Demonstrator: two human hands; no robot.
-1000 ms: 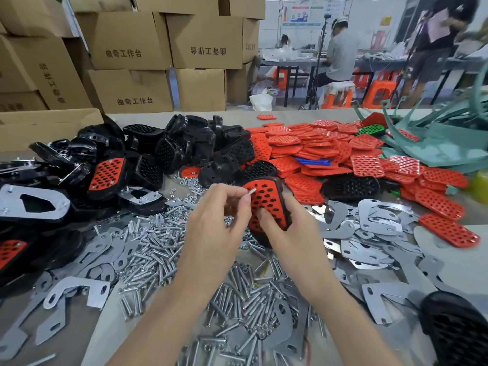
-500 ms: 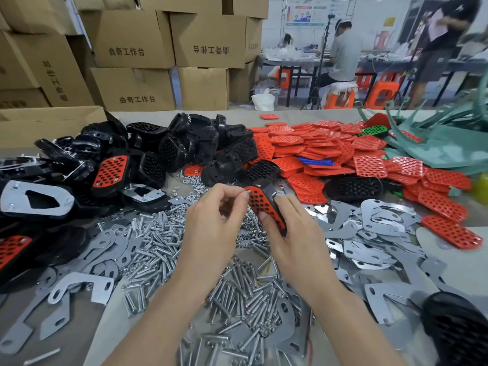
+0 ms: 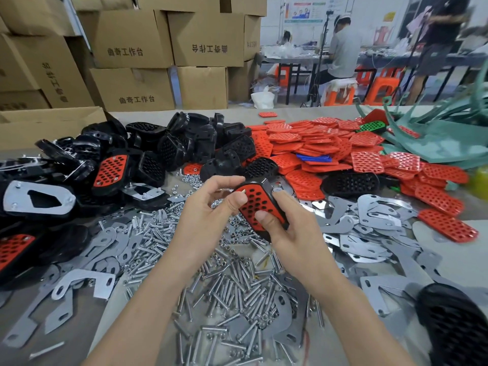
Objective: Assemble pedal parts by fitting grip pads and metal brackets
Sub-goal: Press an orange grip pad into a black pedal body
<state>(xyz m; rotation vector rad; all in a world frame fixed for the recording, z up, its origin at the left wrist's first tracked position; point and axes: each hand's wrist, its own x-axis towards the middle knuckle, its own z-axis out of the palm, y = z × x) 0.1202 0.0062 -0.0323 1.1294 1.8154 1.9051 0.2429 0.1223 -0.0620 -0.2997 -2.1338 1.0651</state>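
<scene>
Head-worn wide-angle view faces forward and down, close over the left hand (image 3: 208, 215) and right hand (image 3: 293, 229), table (image 3: 459, 262) beyond

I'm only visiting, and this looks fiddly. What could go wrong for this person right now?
1. The left hand pinches a small screw at the pedal's corner. It could slip and get lost in the screw pile below.
2. Only the right hand holds the pedal, off the table. Pushing the screw in might tilt it, so the screw misses its hole.

Right edge cuts black pedal (image 3: 459, 328); standing person (image 3: 435, 38) blurred.
</scene>
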